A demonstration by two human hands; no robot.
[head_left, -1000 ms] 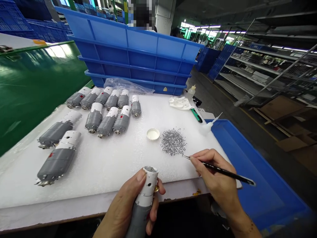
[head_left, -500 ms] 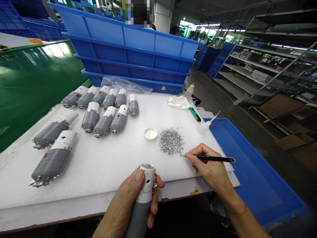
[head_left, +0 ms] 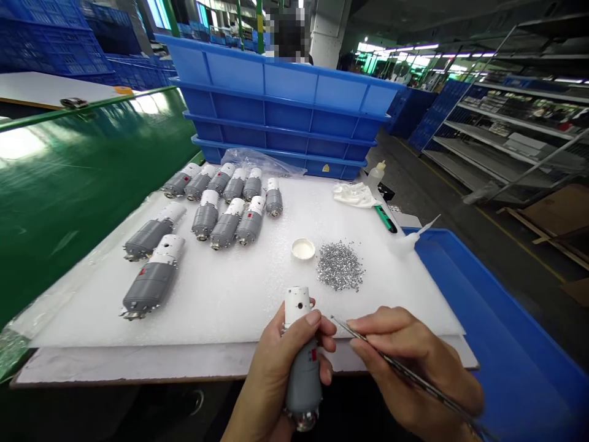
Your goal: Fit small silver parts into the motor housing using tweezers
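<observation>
A grey-and-white cylindrical housing (head_left: 302, 380) is clamped in the left hand (head_left: 276, 368); black tweezers (head_left: 381, 350) are pinched in the right hand (head_left: 409, 356), kept apart; 11 housings (head_left: 225, 228) lie on white foam (head_left: 221, 307).

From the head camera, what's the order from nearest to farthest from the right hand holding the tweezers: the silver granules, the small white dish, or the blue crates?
Starting from the right hand:
1. Pile of silver granules, ahead and to the left.
2. Small white dish, just beyond the pile, farther left.
3. Stacked blue crates, farthest back, straight ahead.
</observation>
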